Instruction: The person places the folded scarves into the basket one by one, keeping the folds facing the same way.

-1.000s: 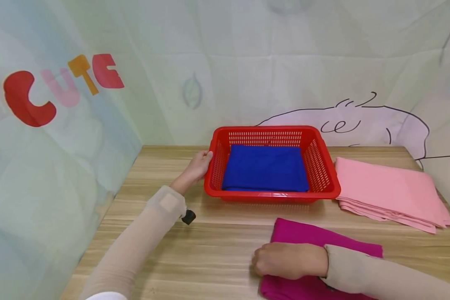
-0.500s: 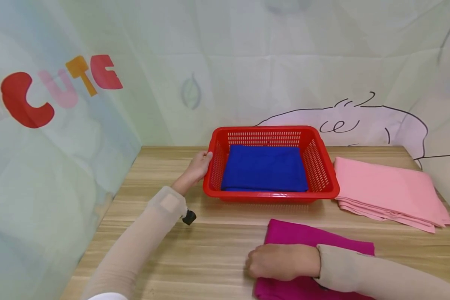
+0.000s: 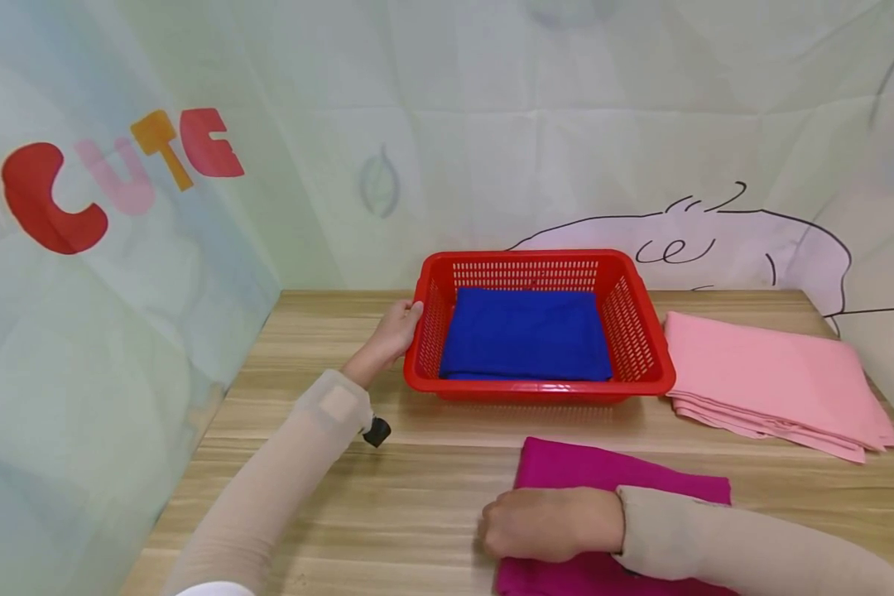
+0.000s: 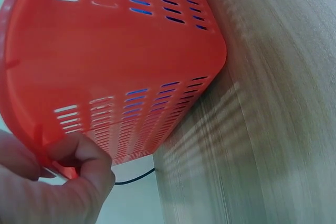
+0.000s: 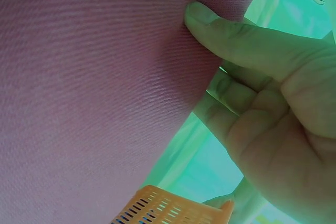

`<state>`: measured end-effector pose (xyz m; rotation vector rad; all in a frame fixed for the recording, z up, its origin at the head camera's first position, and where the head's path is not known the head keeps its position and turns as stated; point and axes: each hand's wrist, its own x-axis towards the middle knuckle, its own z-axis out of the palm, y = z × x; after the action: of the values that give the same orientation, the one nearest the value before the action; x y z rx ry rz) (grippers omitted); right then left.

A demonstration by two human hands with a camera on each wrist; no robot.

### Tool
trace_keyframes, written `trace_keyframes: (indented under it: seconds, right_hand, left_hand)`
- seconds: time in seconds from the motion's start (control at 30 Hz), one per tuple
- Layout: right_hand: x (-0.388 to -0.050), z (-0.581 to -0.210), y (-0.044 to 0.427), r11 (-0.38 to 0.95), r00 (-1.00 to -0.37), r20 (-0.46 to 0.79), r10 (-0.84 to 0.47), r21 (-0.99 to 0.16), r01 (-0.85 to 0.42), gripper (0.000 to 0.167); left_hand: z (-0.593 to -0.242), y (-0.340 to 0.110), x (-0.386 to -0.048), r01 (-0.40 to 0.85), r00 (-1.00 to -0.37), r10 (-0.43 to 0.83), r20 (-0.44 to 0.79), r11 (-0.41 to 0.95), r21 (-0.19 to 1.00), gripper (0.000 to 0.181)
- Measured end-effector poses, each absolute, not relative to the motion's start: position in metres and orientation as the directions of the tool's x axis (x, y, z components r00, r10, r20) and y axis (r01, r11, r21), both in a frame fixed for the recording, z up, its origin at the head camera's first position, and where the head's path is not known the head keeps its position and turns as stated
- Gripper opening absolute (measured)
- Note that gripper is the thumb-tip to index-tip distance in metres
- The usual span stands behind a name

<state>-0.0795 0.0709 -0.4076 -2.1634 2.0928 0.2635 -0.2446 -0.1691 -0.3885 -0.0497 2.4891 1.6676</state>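
Observation:
A red plastic basket [image 3: 536, 387] with slotted walls stands at the back of the table, a folded blue cloth [image 3: 525, 335] lying inside it. My left hand [image 3: 391, 331] grips the basket's left rim; in the left wrist view the fingers [image 4: 86, 156] curl round that edge. Nearer the front, a folded magenta cloth [image 3: 603, 463] lies partly under my right forearm. My right hand [image 3: 551, 523] pinches its edge, and the right wrist view shows the thumb [image 5: 210, 27] on top with the other fingers beneath the fabric.
A folded pink cloth [image 3: 775, 377] lies to the right of the basket, against its side. Behind the wooden table [image 3: 387, 513] hangs a printed fabric backdrop [image 3: 492, 149], which also runs along the left side.
My right hand has slid a little to the left, and the magenta cloth has shifted left with it. The left hand and the basket have stayed in place.

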Motion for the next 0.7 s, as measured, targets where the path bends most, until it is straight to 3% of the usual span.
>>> trace_keyframes:
  seconds: [0.7]
  right_hand:
    - [-0.075, -0.406, 0.054, -0.101, 0.084, -0.233, -0.969, 0.062, -0.993, 0.014]
  left_hand:
    - [-0.388, -0.168, -0.244, -0.102, -0.989, 0.056, -0.135, 0.402, 0.910, 0.042]
